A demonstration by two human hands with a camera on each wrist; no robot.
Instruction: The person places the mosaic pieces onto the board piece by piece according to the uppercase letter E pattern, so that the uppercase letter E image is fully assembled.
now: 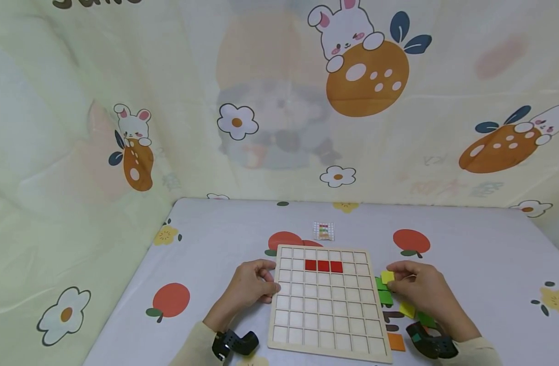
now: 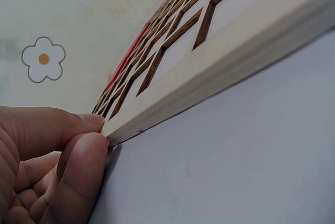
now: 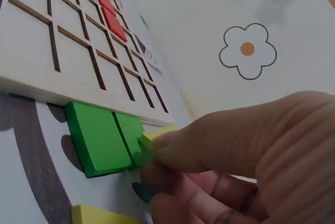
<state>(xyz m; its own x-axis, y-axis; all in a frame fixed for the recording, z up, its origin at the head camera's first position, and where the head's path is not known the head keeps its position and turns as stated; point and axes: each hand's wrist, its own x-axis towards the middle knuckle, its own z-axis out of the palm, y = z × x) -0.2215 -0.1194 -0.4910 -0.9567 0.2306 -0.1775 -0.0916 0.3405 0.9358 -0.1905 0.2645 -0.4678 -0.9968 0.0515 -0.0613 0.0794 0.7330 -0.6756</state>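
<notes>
A wooden grid board (image 1: 329,353) lies on the table, with three red square tiles (image 1: 323,266) side by side in a row near its far edge. At the board's left edge my left hand (image 1: 249,282) grips the rim between thumb and curled fingers (image 2: 86,161). Beyond the right edge, my right hand (image 1: 421,284) pinches a small yellow tile (image 3: 157,132) between thumb and finger, just above the green tiles. Those two green tiles (image 3: 99,137) lie next to each other against the board's right side.
Right of the board lie another yellow tile (image 1: 407,309), a green tile (image 1: 427,319) partly under the right wrist, and an orange tile (image 1: 396,342). A small card with a coloured grid pattern (image 1: 323,231) lies behind the board. A printed cloth wall (image 1: 279,183) closes the back.
</notes>
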